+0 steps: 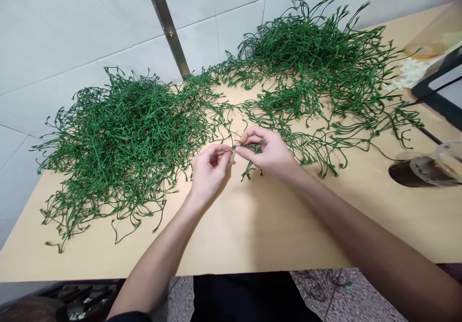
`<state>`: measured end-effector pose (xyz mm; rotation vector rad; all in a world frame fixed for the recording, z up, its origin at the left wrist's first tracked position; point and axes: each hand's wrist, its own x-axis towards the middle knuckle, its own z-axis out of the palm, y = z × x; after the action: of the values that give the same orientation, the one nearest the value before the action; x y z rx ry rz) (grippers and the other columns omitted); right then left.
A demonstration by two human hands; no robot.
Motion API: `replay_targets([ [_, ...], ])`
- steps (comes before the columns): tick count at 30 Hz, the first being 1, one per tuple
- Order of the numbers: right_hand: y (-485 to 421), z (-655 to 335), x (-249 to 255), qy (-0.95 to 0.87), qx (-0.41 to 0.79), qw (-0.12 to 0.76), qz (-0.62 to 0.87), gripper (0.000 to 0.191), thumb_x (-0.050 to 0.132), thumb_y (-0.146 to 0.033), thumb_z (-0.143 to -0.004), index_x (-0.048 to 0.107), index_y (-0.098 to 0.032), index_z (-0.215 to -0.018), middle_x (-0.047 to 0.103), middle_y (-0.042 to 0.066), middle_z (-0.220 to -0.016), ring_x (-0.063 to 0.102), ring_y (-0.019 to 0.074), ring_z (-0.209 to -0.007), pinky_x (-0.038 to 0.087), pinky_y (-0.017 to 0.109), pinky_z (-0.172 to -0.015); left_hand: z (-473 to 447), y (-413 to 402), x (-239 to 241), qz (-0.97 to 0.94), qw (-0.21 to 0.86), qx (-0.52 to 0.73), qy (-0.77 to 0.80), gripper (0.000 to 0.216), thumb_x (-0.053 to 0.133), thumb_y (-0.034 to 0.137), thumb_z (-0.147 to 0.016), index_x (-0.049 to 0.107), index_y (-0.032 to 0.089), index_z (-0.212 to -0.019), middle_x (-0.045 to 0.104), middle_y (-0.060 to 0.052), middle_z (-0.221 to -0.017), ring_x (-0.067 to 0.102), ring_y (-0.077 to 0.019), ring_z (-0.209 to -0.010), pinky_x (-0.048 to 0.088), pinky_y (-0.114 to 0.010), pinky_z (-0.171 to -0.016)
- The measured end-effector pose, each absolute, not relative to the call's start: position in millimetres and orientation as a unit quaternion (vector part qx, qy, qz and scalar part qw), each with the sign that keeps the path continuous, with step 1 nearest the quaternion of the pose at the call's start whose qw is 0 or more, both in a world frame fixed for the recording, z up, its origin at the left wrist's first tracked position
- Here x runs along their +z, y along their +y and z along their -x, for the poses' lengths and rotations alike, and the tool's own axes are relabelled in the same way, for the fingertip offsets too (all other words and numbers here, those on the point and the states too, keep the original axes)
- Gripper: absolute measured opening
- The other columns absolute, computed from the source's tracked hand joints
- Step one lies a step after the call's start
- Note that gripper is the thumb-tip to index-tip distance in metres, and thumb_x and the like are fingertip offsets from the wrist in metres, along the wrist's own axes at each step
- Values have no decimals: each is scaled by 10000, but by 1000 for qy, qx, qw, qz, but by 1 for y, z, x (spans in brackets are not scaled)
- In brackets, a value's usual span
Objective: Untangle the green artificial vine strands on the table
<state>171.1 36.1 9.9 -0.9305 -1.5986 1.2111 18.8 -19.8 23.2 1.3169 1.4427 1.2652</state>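
Note:
My left hand and my right hand meet fingertip to fingertip over the middle of the table. Between thumb and forefinger, the left pinches a thin green plastic stem. More green plastic stems with small forked tips are tucked in my right hand, some hanging below its fingers. Its thumb and forefinger close near the same point as the left. To the left lies a big heap of loose green stems. Another heap rises at the back right, with stems strewn between and in front.
A clear cup of dark drink lies or leans at the right edge; its posture is unclear. Behind it stands a black-framed object near white bits. A metal strip runs down the tiled wall to the wooden table.

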Motion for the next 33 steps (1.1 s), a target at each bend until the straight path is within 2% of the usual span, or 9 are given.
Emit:
replay_targets([
  [4,36,-171,7,-635,480,461,392,229,752,-205,-669,584,-194,-825,653,1,-753,641,157,-697,482,277,-666,-16,-21,16,-547,396,481,559,130,617,241,-861,571,193,-972,731,-30,-764,712,-147,-697,525,-245,-667],
  [8,35,-169,6,-615,480,474,407,259,756,-210,-646,583,-194,-838,645,-2,-762,631,141,-665,481,257,-625,-15,-22,14,-554,429,463,543,115,571,239,-887,502,215,-975,712,-4,-772,673,-128,-659,506,-237,-631],
  [15,34,-170,7,-626,479,452,418,282,724,-230,-638,527,-206,-838,600,-23,-693,592,132,-606,446,244,-567,-20,-24,29,-557,422,445,560,64,580,238,-869,565,203,-921,681,22,-684,591,-110,-583,432,-220,-568],
  [17,35,-172,5,-636,478,441,416,291,717,-231,-641,523,-210,-856,594,-24,-681,587,139,-609,443,251,-573,-20,-25,32,-568,387,460,563,88,588,277,-881,606,196,-911,695,3,-724,632,-125,-663,450,-232,-617],
  [19,36,-173,4,-641,481,432,414,311,714,-234,-642,512,-214,-877,586,-31,-649,574,143,-600,432,254,-570,-20,-26,33,-576,362,483,552,118,577,288,-895,632,188,-925,719,-29,-837,676,-147,-813,489,-254,-736],
  [21,36,-174,4,-640,489,426,412,329,710,-244,-645,497,-216,-893,573,-43,-609,553,141,-580,414,252,-560,-19,-26,31,-582,365,494,533,124,565,261,-901,632,182,-970,730,-54,-942,689,-161,-923,502,-284,-853],
  [23,35,-174,7,-635,502,420,410,343,705,-256,-645,482,-217,-901,567,-51,-582,536,136,-565,398,248,-552,-18,-25,27,-590,369,501,515,137,565,212,-888,610,183,-1014,729,-61,-976,697,-163,-950,508,-307,-901],
  [28,33,-173,14,-616,531,405,417,396,707,-253,-621,463,-219,-931,584,-57,-589,543,134,-571,387,236,-538,-18,-23,19,-660,293,500,478,266,596,97,-810,583,209,-1051,690,-48,-1043,665,-166,-995,529,-291,-835],
  [33,32,-174,15,-619,562,371,405,446,703,-221,-614,441,-235,-976,576,-83,-589,556,129,-541,385,227,-525,-14,-23,21,-711,242,432,500,203,649,125,-832,631,213,-1014,702,-38,-1029,639,-157,-932,478,-256,-724],
])
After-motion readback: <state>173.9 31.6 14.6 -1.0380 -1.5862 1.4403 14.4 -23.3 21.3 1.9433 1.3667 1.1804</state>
